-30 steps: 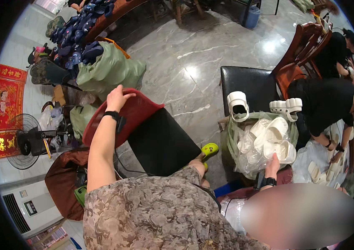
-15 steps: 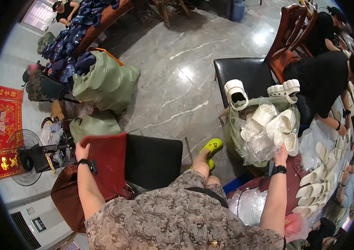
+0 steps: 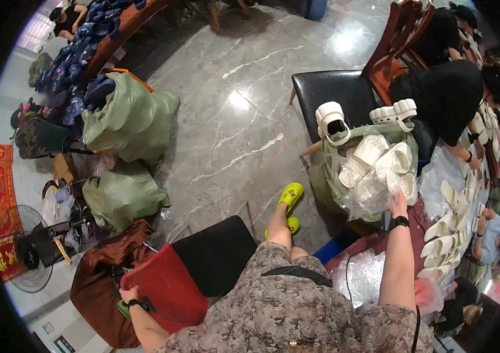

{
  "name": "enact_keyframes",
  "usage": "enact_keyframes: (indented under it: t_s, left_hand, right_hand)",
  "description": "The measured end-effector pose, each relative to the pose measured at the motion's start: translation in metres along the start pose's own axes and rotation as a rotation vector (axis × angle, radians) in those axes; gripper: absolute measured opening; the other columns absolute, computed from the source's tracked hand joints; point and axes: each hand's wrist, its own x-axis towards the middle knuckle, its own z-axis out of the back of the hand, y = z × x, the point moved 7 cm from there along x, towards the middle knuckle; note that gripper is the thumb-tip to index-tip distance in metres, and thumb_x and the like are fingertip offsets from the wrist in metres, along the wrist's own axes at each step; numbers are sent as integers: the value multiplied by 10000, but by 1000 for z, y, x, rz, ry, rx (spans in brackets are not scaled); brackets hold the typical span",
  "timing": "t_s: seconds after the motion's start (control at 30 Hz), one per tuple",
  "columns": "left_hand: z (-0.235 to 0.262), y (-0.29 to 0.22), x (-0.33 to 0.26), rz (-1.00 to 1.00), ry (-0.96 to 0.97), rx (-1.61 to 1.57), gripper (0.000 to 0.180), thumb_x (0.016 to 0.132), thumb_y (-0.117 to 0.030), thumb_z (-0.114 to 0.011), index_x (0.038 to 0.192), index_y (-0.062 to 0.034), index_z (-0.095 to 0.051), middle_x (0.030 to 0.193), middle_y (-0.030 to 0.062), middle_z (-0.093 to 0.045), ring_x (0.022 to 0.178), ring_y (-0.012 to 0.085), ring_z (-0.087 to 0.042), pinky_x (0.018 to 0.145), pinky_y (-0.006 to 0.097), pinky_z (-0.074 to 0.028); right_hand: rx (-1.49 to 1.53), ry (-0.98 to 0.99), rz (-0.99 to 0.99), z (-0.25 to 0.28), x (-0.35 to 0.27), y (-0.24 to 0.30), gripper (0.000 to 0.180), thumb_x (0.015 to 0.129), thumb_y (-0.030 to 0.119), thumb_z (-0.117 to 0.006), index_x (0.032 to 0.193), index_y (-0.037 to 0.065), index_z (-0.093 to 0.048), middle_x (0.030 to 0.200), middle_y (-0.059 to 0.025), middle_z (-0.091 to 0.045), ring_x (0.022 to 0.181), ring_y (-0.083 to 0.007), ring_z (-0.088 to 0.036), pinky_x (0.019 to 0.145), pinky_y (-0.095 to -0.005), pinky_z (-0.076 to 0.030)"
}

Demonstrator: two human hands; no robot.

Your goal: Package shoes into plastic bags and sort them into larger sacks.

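Your left hand [image 3: 130, 295] grips the red chair back [image 3: 164, 287], likely for support; your right hand [image 3: 399, 206] touches the bagged white shoes [image 3: 370, 150], grip unclear.

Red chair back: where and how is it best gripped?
Probably by its left edge, coming from the person's left, where the left hand holds it. The red chair back is a broad, flat panel, and that edge lies away from the black seat, so a hand could likely close around it.
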Motion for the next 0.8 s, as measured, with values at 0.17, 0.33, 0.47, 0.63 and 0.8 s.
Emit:
enact_keyframes:
  t_s: [0.17, 0.33, 0.47, 0.63, 0.8]
  left_hand:
    - [-11, -43, -22, 139, 225, -125, 735, 524, -184, -821, 1139, 70, -510, 1178, 242, -578, 1107, 305, -577, 942, 413, -455]
    - [0, -158, -77, -522, -605, 380, 656, 714, -209, -692, 1276, -5, -422, 1322, 292, -363, 1204, 435, -385, 1011, 484, -354]
    - [-56, -391, -234, -1253, 201, -80, 591, 703, -184, -703, 1219, 6, -485, 1302, 306, -389, 1231, 452, -368, 1035, 487, -318]
    - [-95, -581, -403, -1573, 992, -34, 523, 779, -268, -695, 1223, -55, -521, 1211, 243, -527, 1149, 393, -492, 929, 425, -440]
    - [-44, -701, -535, -1833, 676, -162, 754, 748, -238, -745, 1361, -26, -362, 1316, 247, -449, 1191, 396, -459, 993, 427, -393]
  right_hand:
    - [523, -189, -244, 0, -18, -9, 358, 903, 278, -606, 1177, 50, -574, 1113, -68, -632, 943, -247, -589, 793, -369, -474]
    - [430, -285, -190, -25, -22, 9, 313, 887, 320, -609, 1078, 73, -624, 921, -39, -637, 800, -204, -583, 702, -332, -473]
    - [605, -170, -245, -1, -23, 23, 330, 891, 175, -627, 1156, -19, -590, 1087, -74, -635, 930, -221, -604, 807, -347, -485]
    - [-20, -231, -283, -32, -26, 56, 518, 828, 354, -686, 1142, -46, -592, 1036, -87, -650, 927, -229, -616, 833, -362, -480]
    - [-534, -424, -557, -49, -49, 105, 810, 719, 535, -722, 1209, -79, -521, 1129, -212, -611, 1075, -343, -583, 916, -421, -446]
